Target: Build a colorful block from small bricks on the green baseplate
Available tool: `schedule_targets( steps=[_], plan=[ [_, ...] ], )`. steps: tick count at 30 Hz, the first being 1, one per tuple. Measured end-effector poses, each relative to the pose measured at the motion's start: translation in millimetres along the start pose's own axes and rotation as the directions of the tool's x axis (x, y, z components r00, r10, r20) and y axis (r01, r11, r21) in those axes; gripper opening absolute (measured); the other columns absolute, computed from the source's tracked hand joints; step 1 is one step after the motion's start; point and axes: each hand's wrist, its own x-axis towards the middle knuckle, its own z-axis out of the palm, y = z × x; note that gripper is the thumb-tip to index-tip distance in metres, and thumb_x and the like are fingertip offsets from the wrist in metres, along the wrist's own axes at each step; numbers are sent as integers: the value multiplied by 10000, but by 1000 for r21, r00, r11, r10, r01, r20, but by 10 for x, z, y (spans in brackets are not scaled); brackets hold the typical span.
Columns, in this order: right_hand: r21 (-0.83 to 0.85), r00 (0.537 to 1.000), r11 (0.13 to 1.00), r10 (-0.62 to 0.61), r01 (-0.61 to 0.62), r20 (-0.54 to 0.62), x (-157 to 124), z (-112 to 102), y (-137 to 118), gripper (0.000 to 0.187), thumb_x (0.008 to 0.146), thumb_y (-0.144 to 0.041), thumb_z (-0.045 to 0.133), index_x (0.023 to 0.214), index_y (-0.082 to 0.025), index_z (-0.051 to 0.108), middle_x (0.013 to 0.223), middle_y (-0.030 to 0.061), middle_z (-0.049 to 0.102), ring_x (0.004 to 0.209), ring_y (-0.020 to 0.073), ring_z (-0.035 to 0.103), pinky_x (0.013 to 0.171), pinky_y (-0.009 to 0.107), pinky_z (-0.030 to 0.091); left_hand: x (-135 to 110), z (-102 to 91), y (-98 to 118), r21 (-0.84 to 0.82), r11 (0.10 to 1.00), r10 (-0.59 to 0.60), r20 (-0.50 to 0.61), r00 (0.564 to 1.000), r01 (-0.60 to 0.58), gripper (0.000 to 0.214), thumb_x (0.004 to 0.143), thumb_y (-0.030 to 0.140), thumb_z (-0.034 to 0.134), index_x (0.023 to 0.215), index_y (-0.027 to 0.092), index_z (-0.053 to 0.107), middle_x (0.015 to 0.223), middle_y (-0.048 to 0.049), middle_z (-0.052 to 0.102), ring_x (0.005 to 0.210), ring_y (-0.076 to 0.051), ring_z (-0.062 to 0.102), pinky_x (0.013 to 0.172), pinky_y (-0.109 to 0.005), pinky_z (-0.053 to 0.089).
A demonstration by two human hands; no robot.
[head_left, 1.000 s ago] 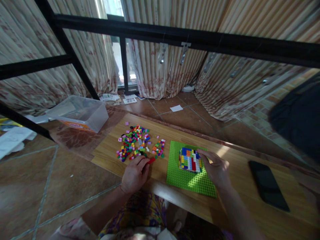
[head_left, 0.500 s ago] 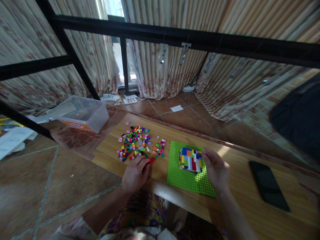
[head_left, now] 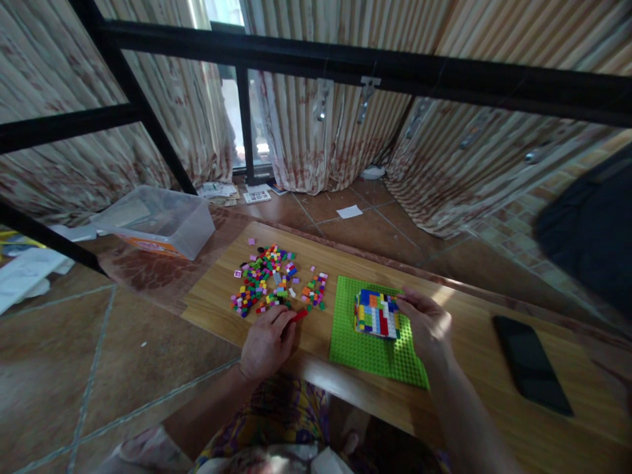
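Head view: brick block [head_left: 378,313] sits on green baseplate [head_left: 353,359], I judge it light, stiff, liable to split at seams, best gripped by opposite walls; right hand [head_left: 428,326], at baseplate's right side, narrowed, contents unclear; left hand [head_left: 268,343], left of baseplate, pinches red piece [head_left: 299,315].

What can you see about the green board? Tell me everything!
The green board is a bright, flat, roughly square sheet covered in small bumps, and it looks like plastic. It lies flat on the wooden table, between the loose bricks and the phone. A colourful brick build sits on it, hiding part of it. The right hand is over its right side; I can't tell whether they touch.
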Motion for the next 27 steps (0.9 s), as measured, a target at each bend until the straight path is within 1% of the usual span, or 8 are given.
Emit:
schedule_targets(
  steps=[4, 8, 10, 12, 16, 22, 24, 27],
  plan=[
    [-1, 1000, 1000, 23, -23, 1, 2, 6, 4, 372, 484, -297, 838, 810, -157, 723, 698, 45, 727, 586, 180, 673, 562, 307, 582, 0, -2, 0, -1, 1000, -2, 7, 1000, 2, 175, 889, 217, 511, 1028, 207, 617, 1047, -77, 634, 948, -199, 617, 817, -343, 547],
    [19, 1000, 1000, 22, -22, -3, 1, -15, 31, 360, 489, -304, 842, 795, -158, 723, 704, 47, 730, 600, 184, 681, 576, 308, 591, -6, 1, -3, -4, 1000, -15, 31, 999, 15, 180, 892, 216, 507, 1035, 208, 618, 1065, -76, 630, 971, -202, 613, 843, -352, 542],
    [15, 1000, 1000, 13, -13, 4, 0, -25, 36, 358, 497, -309, 841, 799, -158, 722, 717, 48, 733, 605, 186, 684, 580, 314, 594, -7, 2, -3, -7, 1000, -16, 27, 1000, 16, 180, 894, 217, 505, 1033, 206, 619, 1069, -77, 629, 977, -203, 613, 848, -354, 541],
    [8, 999, 1000, 28, -28, 17, 0, -26, 33, 367, 497, -306, 843, 811, -158, 722, 719, 44, 734, 603, 179, 682, 585, 308, 593, -5, 2, -1, -6, 1000, -14, 17, 1000, 14, 180, 895, 215, 503, 1030, 203, 621, 1069, -80, 630, 977, -204, 615, 846, -355, 542],
    [7, 998, 999, 51, -51, 34, -4, -4, 25, 380, 494, -306, 845, 823, -156, 727, 701, 37, 731, 591, 165, 676, 580, 290, 588, 5, -5, 7, -3, 1000, -6, 4, 1000, 6, 174, 893, 211, 503, 1015, 202, 626, 1052, -79, 636, 965, -202, 620, 832, -350, 546],
    [-20, 995, 996, 89, -88, 42, -25, 43, 37, 372, 505, -338, 846, 819, -168, 740, 716, 41, 737, 579, 166, 674, 547, 287, 588, 4, -10, 4, -9, 1000, -1, 20, 1000, 1, 176, 892, 212, 505, 1023, 207, 621, 1061, -82, 631, 967, -204, 618, 836, -357, 545],
    [-27, 995, 997, 78, -77, 54, -33, 57, 25, 355, 516, -344, 840, 816, -178, 745, 740, 40, 743, 596, 167, 679, 560, 287, 593, 2, -6, -1, -14, 1000, -1, 22, 1000, 1, 177, 891, 211, 505, 1028, 206, 618, 1058, -81, 630, 972, -205, 616, 836, -357, 545],
    [-54, 993, 998, 46, -41, 105, -39, 70, -9, 317, 549, -356, 822, 807, -184, 753, 781, 47, 749, 635, 177, 689, 591, 297, 598, -1, 0, -8, -14, 1000, -3, 18, 1000, 3, 176, 889, 212, 508, 1025, 209, 619, 1056, -81, 632, 966, -203, 617, 835, -357, 547]
  ],
)
